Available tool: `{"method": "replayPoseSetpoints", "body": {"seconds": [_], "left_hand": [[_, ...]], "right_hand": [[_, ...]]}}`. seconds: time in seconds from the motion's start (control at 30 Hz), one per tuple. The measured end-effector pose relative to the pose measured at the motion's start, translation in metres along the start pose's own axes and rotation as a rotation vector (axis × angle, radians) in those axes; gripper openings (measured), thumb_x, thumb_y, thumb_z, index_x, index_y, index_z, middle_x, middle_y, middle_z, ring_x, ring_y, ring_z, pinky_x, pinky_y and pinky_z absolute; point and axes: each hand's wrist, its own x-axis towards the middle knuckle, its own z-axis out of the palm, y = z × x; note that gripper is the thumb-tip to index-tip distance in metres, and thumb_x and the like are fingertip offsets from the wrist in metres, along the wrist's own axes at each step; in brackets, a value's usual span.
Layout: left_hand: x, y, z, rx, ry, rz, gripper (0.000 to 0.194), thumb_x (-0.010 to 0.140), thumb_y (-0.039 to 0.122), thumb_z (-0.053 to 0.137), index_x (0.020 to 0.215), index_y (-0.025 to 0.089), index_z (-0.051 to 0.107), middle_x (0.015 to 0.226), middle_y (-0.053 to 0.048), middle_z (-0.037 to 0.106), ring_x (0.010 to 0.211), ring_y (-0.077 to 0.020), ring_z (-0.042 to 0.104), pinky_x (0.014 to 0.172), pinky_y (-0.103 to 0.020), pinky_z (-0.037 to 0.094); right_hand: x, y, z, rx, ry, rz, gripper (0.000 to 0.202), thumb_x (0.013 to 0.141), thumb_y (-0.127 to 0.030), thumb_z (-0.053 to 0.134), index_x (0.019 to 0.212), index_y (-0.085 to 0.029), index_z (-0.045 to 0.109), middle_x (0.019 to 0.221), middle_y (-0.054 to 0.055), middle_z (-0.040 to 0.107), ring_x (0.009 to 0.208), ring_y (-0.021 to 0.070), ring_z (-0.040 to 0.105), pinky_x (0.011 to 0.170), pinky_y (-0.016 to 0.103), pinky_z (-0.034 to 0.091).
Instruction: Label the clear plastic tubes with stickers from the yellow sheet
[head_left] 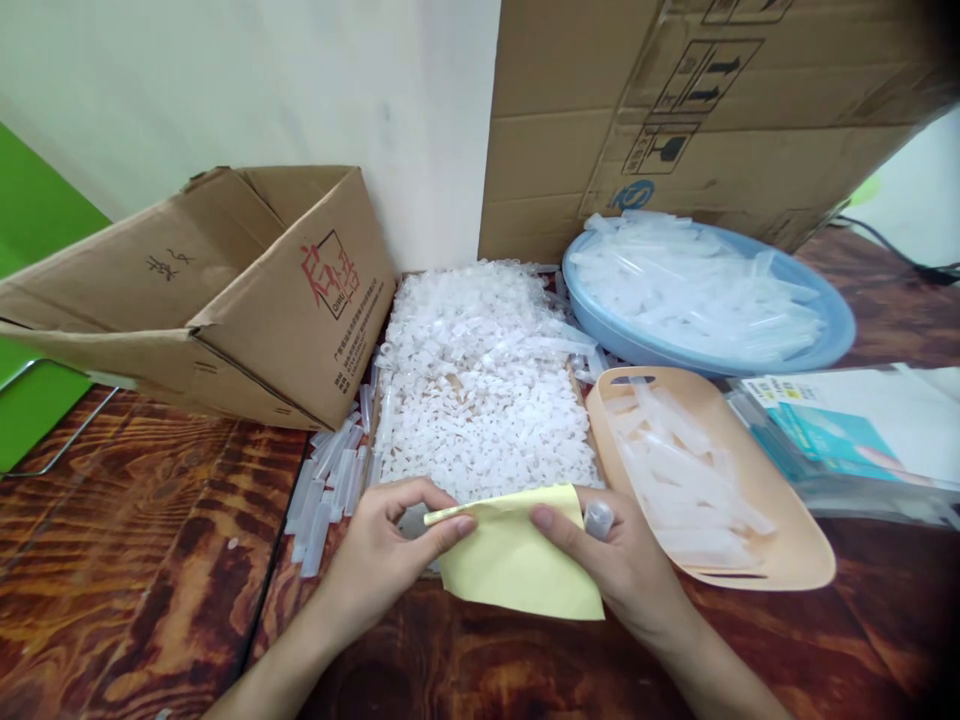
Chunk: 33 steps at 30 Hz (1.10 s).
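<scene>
A piece of yellow paper (521, 565) is stretched between my two hands, low in front of the tray. My left hand (409, 535) pinches its left end, where the top edge is rolled or folded. With thumb on top, my right hand (600, 540) grips the right side, its fingers mostly hidden behind the sheet. A clear plastic tube (598, 520) also pokes out of my right hand. Just beyond lies a shallow cardboard tray (367, 465) heaped with small white pieces (487, 425) and, toward the back, clear short tubes (472, 300).
An open cardboard box (300, 310) leans at left, with loose clear tubes (322, 510) beside it. At right are a blue basin (825, 335) and a peach tray (810, 560), both holding translucent strips, plus plastic packages (847, 430). A large carton (570, 130) stands behind.
</scene>
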Motion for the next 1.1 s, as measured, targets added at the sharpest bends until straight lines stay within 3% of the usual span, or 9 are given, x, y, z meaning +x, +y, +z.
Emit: {"method": "replayPoseSetpoints", "body": {"seconds": [0.3,0.53,0.83,1.1], "left_hand": [[0.000,0.002,-0.002,0.081,0.025,0.237,0.006,0.093,0.020,0.075,0.099,0.021,0.072,0.097,-0.003,0.077,0.094,-0.0186,0.072,0.086,-0.029,0.057],[-0.001,0.008,-0.007,0.118,0.019,0.369,0.011,0.093,0.012,0.073,0.097,0.021,0.069,0.096,-0.003,0.074,0.094,-0.0168,0.070,0.086,-0.028,0.056],[0.001,0.006,-0.017,0.191,0.013,0.381,0.010,0.095,0.012,0.070,0.100,0.021,0.071,0.097,-0.005,0.075,0.096,-0.0192,0.069,0.087,-0.031,0.056],[0.002,0.007,-0.021,0.257,-0.040,0.405,0.009,0.097,0.013,0.068,0.099,0.022,0.070,0.097,-0.004,0.075,0.095,-0.0194,0.069,0.087,-0.031,0.054]], "right_hand": [[0.005,0.006,-0.004,-0.082,-0.060,-0.132,0.043,0.088,-0.059,0.076,0.078,-0.016,0.078,0.065,0.006,0.067,0.055,0.0155,0.053,0.045,0.025,0.037],[0.003,0.011,-0.004,-0.228,-0.039,-0.246,0.046,0.094,-0.057,0.069,0.072,-0.017,0.076,0.058,0.003,0.059,0.050,0.0137,0.046,0.044,0.026,0.033],[0.003,0.008,-0.004,-0.473,0.023,-0.511,0.050,0.100,-0.044,0.065,0.056,-0.020,0.063,0.049,0.000,0.050,0.046,0.0135,0.047,0.049,0.029,0.033],[0.000,0.012,-0.006,-0.656,0.031,-0.713,0.051,0.103,-0.038,0.062,0.055,-0.021,0.064,0.053,0.004,0.062,0.046,0.0151,0.052,0.051,0.031,0.036]]}}
